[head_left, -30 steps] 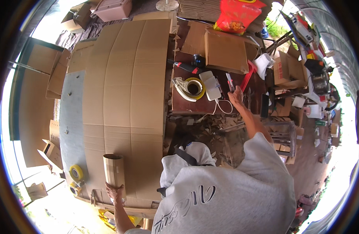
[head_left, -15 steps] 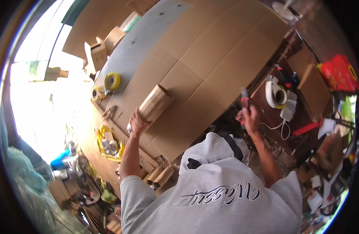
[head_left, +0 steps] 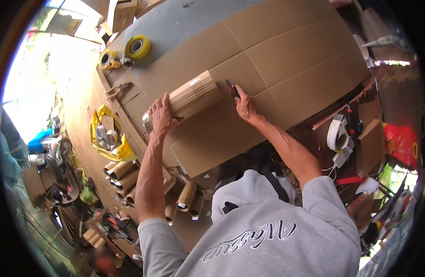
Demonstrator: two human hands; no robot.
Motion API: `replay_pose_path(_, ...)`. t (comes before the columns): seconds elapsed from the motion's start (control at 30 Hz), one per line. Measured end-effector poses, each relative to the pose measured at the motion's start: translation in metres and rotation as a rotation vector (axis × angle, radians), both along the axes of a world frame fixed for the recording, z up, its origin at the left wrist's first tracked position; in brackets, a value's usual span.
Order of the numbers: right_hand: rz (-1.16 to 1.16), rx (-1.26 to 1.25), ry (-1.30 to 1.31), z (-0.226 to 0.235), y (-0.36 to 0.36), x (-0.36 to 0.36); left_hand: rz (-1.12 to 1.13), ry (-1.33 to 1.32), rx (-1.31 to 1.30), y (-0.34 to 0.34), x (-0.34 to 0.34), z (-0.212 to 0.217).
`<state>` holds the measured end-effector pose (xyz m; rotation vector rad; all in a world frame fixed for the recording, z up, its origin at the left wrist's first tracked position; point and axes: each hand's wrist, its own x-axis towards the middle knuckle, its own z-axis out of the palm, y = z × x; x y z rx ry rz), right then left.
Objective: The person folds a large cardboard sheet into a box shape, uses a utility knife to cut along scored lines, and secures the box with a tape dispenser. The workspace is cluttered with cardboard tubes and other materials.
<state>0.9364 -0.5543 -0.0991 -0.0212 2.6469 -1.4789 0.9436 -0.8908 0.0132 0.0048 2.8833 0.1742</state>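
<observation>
A long, narrow cardboard box (head_left: 196, 94) with a white label lies on a flat sheet of cardboard (head_left: 295, 94) spread over the table. My left hand (head_left: 162, 114) grips the box near its left end, fingers over the top and thumb along the near side. A silvery piece (head_left: 146, 122) shows at that end. In my right hand (head_left: 244, 104) is a red and black utility knife (head_left: 233, 90), its tip pointing up and left. The knife is just beyond the box's right end, apart from it.
Yellow tape dispensers (head_left: 137, 46) and pliers (head_left: 118, 91) lie at the table's left. A yellow bag of tape rolls (head_left: 111, 143) and several cardboard tubes (head_left: 187, 195) are below the left edge. At right, a white tape dispenser (head_left: 337, 133) rests near a power strip (head_left: 343, 156).
My right hand has brought the knife left from beyond the table's near edge to beside the box. The box is turned, showing its label and lying flatter along the sheet; my left hand stays on it.
</observation>
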Motion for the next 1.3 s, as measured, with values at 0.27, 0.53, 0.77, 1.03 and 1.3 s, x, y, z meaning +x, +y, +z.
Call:
replay_pose_path(0.27,0.03,0.14,0.041,-0.001,-0.022,-0.03,0.058,0.019,-0.02,0.001,0.007,0.0)
replay_pose_path(0.53,0.054,0.226,0.073,-0.007,-0.027,-0.037,0.063,0.018,-0.024,0.001,0.007,0.0)
replay_pose_path(0.77,0.094,0.244,0.105,-0.011,-0.026,-0.035,0.073,0.021,-0.019,0.002,0.007,0.001)
replay_pose_path(1.03,0.09,0.192,0.184,-0.017,-0.025,-0.028,0.093,-0.02,-0.003,0.005,0.004,0.006)
replay_pose_path(1.3,0.083,0.214,0.087,-0.006,-0.026,-0.032,0.071,0.001,0.029,-0.003,-0.002,0.001)
